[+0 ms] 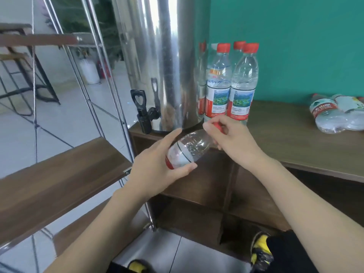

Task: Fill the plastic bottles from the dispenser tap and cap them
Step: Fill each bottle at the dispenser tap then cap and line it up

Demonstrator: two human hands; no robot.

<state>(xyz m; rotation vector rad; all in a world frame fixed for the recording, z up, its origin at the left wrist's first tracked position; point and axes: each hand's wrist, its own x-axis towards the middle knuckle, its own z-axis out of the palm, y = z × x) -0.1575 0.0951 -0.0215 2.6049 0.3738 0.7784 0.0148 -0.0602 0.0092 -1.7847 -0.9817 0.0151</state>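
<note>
A: Gripping the tilted bottle (187,149) below the dispenser tap (144,119), left hand (157,164) holds its body; right hand (228,137) pinches the red cap (219,126).

B: Progress: capped bottles (230,83) stand filled; flattened bottles (334,113) remain, apparently unfilled.

I can't read any text here. The standing bottles (218,83) beside the dispenser carry labels with a green landscape picture and small print too blurred to make out; the lying bottles (325,115) on the counter show red labels with illegible white characters.
</note>
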